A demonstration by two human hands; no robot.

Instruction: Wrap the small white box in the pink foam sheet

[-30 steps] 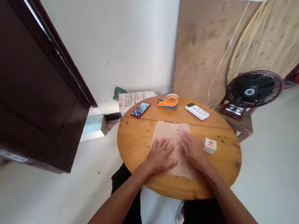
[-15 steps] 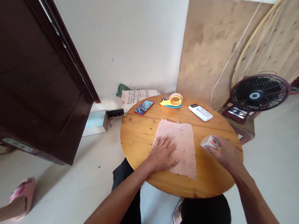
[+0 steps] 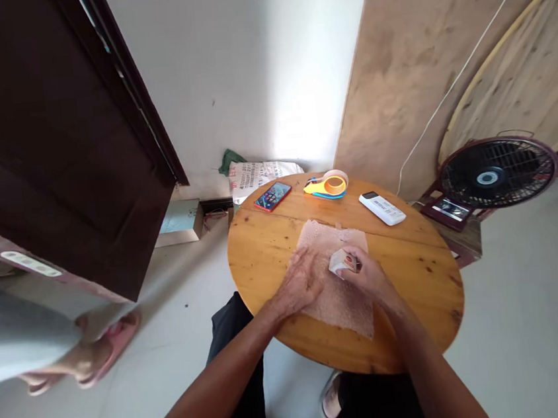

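A sheet of pinkish bubble wrap (image 3: 352, 308) lies spread over the middle of the round wooden table. My left hand (image 3: 301, 284) rests flat on its left side, fingers stretched out. Between the thumb and fingers of my right hand (image 3: 370, 278) is a small white box (image 3: 340, 264) with a red mark on one face. The box is over the centre of the bubble wrap; whether it touches the sheet I cannot tell.
On the round table (image 3: 255, 265) lie a phone (image 3: 272, 196), a yellow-and-blue tape dispenser (image 3: 327, 185) and a white handheld device (image 3: 382, 209). A fan (image 3: 497, 173) stands at the right. At the left, a person in pink slippers (image 3: 118, 342) is beside the dark door (image 3: 52, 140).
My right hand has carried the small box leftward from the bare wood to over the bubble wrap. My left hand stays on the sheet. The person at the left has come further into view.
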